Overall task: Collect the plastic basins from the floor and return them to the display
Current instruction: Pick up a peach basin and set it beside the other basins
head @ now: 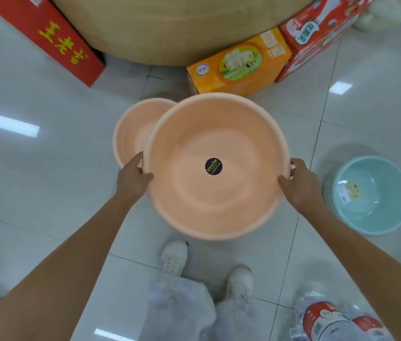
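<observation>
Both bare arms reach out; the left hand (134,177) and right hand (297,179) clamp opposite rims of a peach basin (216,143), mouth up, held level above the tiled floor (47,168). A second peach basin (133,129) sits behind, overlapped at its left. A pale green basin (376,193) rests on the floor, right. Cartons (238,67) ring a tan display base (170,28)
</observation>
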